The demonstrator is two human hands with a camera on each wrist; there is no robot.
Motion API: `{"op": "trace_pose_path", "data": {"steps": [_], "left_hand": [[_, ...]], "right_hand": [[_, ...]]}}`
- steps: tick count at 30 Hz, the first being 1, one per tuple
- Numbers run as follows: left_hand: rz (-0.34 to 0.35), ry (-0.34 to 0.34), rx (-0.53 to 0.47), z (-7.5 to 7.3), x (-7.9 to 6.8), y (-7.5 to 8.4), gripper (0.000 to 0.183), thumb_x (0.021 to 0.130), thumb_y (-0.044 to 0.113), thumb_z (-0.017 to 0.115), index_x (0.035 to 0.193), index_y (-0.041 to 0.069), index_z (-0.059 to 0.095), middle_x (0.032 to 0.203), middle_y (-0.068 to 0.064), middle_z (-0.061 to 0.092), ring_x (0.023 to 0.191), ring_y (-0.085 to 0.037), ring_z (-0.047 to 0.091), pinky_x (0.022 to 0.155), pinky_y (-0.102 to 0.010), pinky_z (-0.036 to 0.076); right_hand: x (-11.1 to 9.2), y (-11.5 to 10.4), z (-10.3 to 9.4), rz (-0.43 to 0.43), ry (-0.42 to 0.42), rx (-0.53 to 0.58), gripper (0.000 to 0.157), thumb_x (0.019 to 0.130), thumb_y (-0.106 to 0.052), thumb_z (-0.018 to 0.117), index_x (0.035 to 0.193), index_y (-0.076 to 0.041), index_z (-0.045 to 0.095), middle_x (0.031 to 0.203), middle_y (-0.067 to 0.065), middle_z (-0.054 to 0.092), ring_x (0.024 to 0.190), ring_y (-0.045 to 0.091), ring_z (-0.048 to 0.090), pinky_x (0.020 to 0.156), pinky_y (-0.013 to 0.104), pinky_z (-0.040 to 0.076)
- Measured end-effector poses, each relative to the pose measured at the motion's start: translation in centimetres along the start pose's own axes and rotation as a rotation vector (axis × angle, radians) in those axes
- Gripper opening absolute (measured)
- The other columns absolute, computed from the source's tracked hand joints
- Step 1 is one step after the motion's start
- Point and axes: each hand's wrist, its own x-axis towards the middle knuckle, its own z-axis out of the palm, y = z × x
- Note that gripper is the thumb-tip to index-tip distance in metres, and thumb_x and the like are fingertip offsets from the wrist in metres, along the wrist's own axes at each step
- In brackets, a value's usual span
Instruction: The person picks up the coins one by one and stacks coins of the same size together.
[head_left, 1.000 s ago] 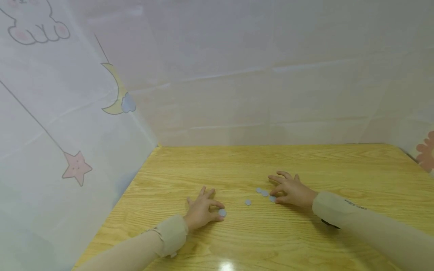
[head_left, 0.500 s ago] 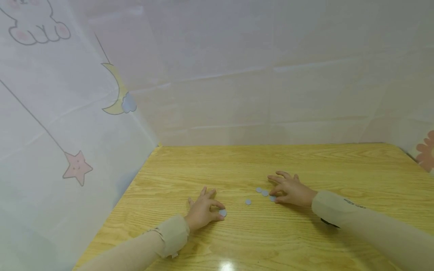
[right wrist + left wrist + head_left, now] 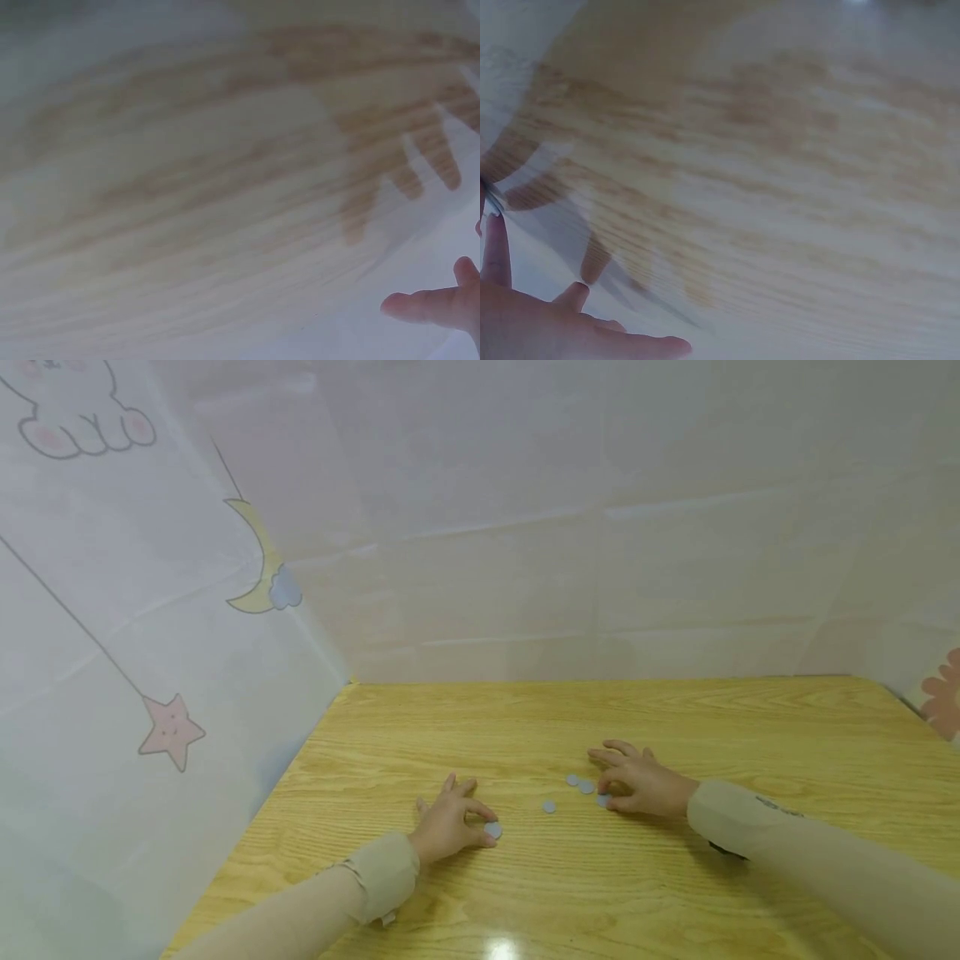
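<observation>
In the head view my left hand [image 3: 447, 827] pinches a pale grey round disc [image 3: 492, 830] by its edges between thumb and index finger, its other fingers spread. The left wrist view catches the disc's thin edge [image 3: 492, 201] at the fingertips, at the far left. My right hand [image 3: 639, 785] has thumb and index finger on another grey disc [image 3: 603, 800], partly covered by the fingertips. Just left of it, two more discs [image 3: 586, 787] lie edge to edge. A lone smaller disc [image 3: 549, 807] lies between the hands. In the right wrist view only some fingers [image 3: 427, 306] show.
The wood-grain table [image 3: 675, 893] spreads under both hands, reflecting light at its front. Pale sheeting [image 3: 480, 593] with printed cartoons stands along the back and left side. Beige sleeves [image 3: 750, 818] with bands cover both wrists.
My right hand has shifted slightly left, its index finger curling closer over the disc. The left hand and the loose discs stay nearly where they were.
</observation>
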Motion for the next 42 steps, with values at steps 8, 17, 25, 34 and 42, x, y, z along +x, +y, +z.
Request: {"op": "trace_pose_path", "data": {"steps": [8, 17, 25, 34, 42], "left_hand": [[-0.003, 0.000, 0.003, 0.1, 0.2, -0.4, 0.029, 0.073, 0.024, 0.082, 0.099, 0.012, 0.075, 0.148, -0.028, 0.036, 0.140, -0.056, 0.008, 0.083, -0.087, -0.005], [-0.015, -0.009, -0.014, 0.4, 0.3, -0.4, 0.029, 0.074, 0.024, 0.082, 0.099, 0.013, 0.075, 0.149, -0.027, 0.035, 0.140, -0.054, 0.008, 0.083, -0.087, -0.007], [-0.027, -0.018, -0.029, 0.2, 0.2, -0.3, 0.029, 0.074, 0.025, 0.081, 0.100, 0.013, 0.075, 0.150, -0.026, 0.034, 0.141, -0.053, 0.010, 0.085, -0.086, -0.007], [-0.042, -0.027, -0.047, 0.0, -0.1, 0.0, 0.028, 0.075, 0.024, 0.081, 0.100, 0.012, 0.074, 0.150, -0.027, 0.032, 0.141, -0.052, 0.011, 0.086, -0.086, -0.008], [-0.040, -0.026, -0.049, 0.0, -0.1, 0.0, 0.028, 0.076, 0.024, 0.081, 0.100, 0.012, 0.074, 0.150, -0.028, 0.032, 0.141, -0.053, 0.012, 0.086, -0.086, -0.008]], "right_hand": [[0.1, -0.1, 0.2, -0.014, -0.017, 0.011, 0.016, 0.086, -0.010, 0.074, 0.082, -0.021, 0.063, 0.143, 0.030, 0.041, 0.134, 0.054, 0.022, 0.084, 0.087, 0.013], [0.2, 0.1, 0.4, -0.038, -0.031, -0.009, 0.016, 0.087, -0.008, 0.073, 0.081, -0.021, 0.064, 0.142, 0.029, 0.042, 0.134, 0.053, 0.023, 0.084, 0.087, 0.015], [0.1, -0.5, -0.1, -0.057, -0.003, -0.004, 0.015, 0.089, -0.011, 0.071, 0.082, -0.021, 0.062, 0.142, 0.030, 0.042, 0.133, 0.052, 0.026, 0.085, 0.086, 0.016], [0.4, -0.7, 0.2, -0.099, 0.019, 0.000, 0.012, 0.088, -0.011, 0.071, 0.085, -0.021, 0.064, 0.141, 0.030, 0.042, 0.132, 0.052, 0.027, 0.086, 0.085, 0.016], [0.9, -1.4, 0.6, -0.146, 0.043, 0.012, 0.010, 0.090, -0.014, 0.071, 0.086, -0.022, 0.065, 0.140, 0.029, 0.045, 0.132, 0.051, 0.028, 0.087, 0.085, 0.017]]}}
